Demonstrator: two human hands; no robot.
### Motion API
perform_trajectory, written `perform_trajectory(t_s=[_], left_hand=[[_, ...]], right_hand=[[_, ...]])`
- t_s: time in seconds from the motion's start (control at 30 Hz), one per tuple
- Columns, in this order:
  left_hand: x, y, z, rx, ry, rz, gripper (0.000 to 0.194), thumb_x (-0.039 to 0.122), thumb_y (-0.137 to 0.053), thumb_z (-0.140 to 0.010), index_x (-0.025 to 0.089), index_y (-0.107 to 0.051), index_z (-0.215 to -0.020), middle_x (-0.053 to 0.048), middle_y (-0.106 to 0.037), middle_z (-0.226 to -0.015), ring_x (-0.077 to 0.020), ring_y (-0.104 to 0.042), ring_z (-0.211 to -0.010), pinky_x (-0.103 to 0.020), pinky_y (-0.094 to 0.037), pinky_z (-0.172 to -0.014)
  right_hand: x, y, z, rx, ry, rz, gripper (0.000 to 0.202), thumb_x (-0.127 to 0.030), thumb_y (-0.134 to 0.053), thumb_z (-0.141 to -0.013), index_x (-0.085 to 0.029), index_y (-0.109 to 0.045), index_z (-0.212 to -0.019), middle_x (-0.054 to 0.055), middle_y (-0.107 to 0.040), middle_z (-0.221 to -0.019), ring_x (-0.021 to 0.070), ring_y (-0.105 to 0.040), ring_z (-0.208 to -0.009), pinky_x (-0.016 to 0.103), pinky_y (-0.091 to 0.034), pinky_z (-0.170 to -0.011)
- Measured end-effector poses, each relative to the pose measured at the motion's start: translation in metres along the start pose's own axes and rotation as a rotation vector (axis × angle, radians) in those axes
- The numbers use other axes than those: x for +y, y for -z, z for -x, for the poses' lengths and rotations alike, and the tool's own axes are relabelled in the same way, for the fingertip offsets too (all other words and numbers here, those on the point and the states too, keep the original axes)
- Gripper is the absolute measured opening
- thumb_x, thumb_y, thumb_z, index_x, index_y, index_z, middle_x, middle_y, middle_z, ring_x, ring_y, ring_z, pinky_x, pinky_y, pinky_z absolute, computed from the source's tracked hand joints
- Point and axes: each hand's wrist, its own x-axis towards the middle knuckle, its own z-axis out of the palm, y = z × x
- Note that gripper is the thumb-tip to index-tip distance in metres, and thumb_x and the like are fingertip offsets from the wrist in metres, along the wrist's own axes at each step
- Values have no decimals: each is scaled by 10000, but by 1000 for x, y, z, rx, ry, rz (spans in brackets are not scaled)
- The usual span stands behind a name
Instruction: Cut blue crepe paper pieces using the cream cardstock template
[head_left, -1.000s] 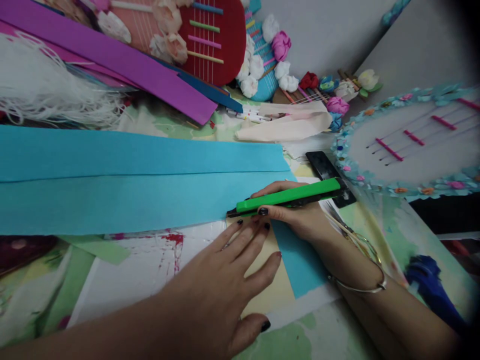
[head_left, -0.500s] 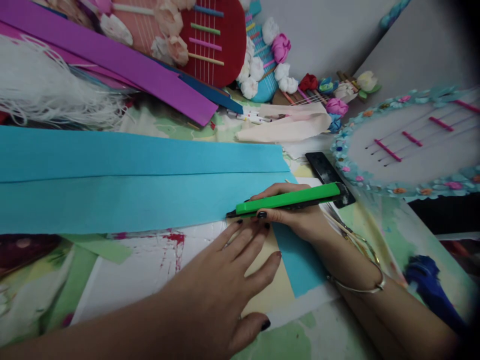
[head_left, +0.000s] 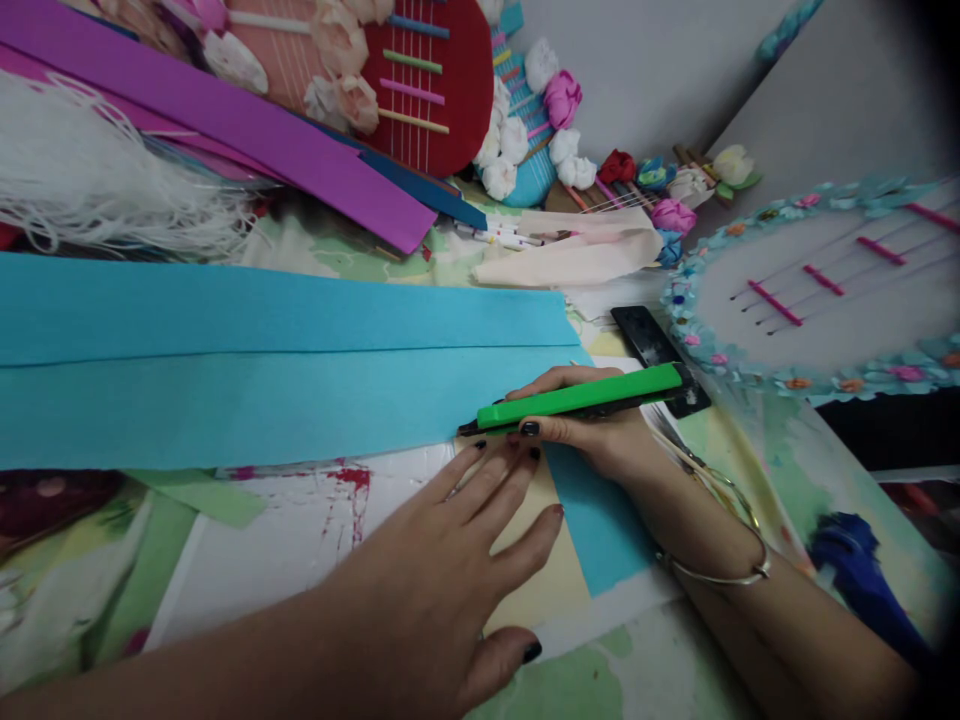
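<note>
Green-patterned surface up: my right hand grips a slim green-and-black plastic tool; left hand spread on a flat cream sheet.

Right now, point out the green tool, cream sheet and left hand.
Green tool (head_left: 581, 397): head view, middle of casing.
Cream sheet (head_left: 551, 580): head view, bare patch.
Left hand (head_left: 461, 550): head view, back of hand.

No readable text, label, brand or number anywhere.
</note>
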Motion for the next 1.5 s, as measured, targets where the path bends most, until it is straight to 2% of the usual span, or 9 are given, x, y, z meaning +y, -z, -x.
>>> perform_trajectory(t_s=[0.4,0.6,0.87,1.07,1.3,1.5], left_hand=[[0,-2,0,12,-9,-8,639,557,-411,-948,182,-394,-1465,-202,-448,-1467,-407,-351,-1388,-565,-217,-1129],[0,1,-2,-26,1,15,625,549,-391,-959,180,-398,-1464,-196,-470,-1451,-397,-358,-1386,-563,-220,-1133],[-1,-3,2,-14,-1,22,623,552,-367,-967,192,-376,-1475,-189,-408,-1501,-388,-305,-1417,-561,-192,-1149],[0,-1,0,-33,1,34,618,549,-370,-967,193,-383,-1472,-203,-379,-1516,-392,-320,-1410,-565,-218,-1141],[1,3,-2,-64,10,51,615,541,-387,-962,188,-400,-1466,-228,-375,-1510,-409,-327,-1403,-590,-263,-1116],[1,2,-1,-61,5,58,621,542,-386,-962,188,-390,-1472,-234,-356,-1518,-413,-302,-1414,-591,-279,-1110]], right_hand=[[0,5,1,2,13,38,199,-256,-814,-723,-184,-758,-900,39,-778,-883,173,-727,-789,262,-582,-700],[-1,5,2,-2,8,42,203,-256,-818,-719,-177,-760,-896,40,-778,-883,174,-729,-798,259,-585,-706],[-1,6,1,-20,13,36,188,-248,-818,-720,-179,-761,-885,45,-778,-897,178,-730,-810,262,-589,-704],[0,8,2,13,12,-1,208,-254,-832,-702,-181,-762,-883,34,-778,-850,166,-729,-768,252,-588,-686],[-1,10,1,-23,21,43,196,-247,-814,-727,-183,-761,-905,40,-778,-898,171,-729,-817,260,-587,-717],[-1,13,2,28,18,37,208,-266,-823,-706,-167,-760,-878,48,-775,-852,176,-724,-766,274,-587,-696]])
